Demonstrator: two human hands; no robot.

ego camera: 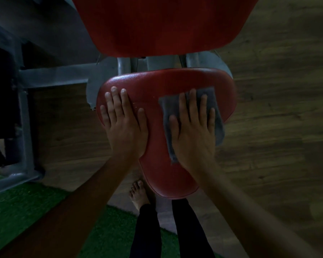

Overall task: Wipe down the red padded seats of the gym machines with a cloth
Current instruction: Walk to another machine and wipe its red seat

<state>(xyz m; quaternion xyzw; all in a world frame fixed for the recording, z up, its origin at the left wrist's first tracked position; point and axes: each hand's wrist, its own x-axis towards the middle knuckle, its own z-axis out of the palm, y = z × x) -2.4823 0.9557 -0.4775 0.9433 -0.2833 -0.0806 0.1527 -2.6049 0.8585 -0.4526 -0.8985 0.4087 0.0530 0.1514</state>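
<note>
A red padded seat (157,84) of a gym machine lies below me, wide at the far end and narrowing toward me. My left hand (124,123) rests flat on its left side with the fingers straight. A grey cloth (169,108) is spread on the seat's right side, one edge hanging over the rim. My right hand (193,129) presses flat on that cloth, fingers spread. A larger red back pad (160,25) stands beyond the seat.
The machine's grey metal frame (52,76) runs to the left and under the pads. Wood-look flooring (278,90) lies to the right. A green turf mat (26,205) covers the floor at lower left. My bare foot (138,194) and dark trouser legs stand beneath the seat's near tip.
</note>
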